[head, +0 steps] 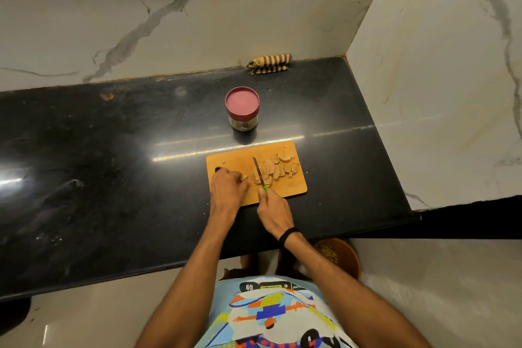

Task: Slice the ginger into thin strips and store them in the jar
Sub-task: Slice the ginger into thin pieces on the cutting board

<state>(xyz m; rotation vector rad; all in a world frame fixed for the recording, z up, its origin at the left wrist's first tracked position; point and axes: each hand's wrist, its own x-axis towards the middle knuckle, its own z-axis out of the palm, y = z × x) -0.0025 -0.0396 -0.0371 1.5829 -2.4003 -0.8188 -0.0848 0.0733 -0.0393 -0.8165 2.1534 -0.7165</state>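
A wooden cutting board (234,162) lies on the black counter, with several pale ginger slices (278,167) spread over its right half. My left hand (227,188) rests on the board's left part, fingers curled on a small ginger piece (243,177). My right hand (272,210) grips a green-handled knife (258,171), its blade pointing away across the slices. Behind the board stands a small glass jar (242,110) with a dark red lid on it.
A striped folded cloth (269,63) lies against the marble back wall. A marble side wall (437,79) bounds the counter on the right. A brown bin (340,256) stands on the floor below the counter's front edge.
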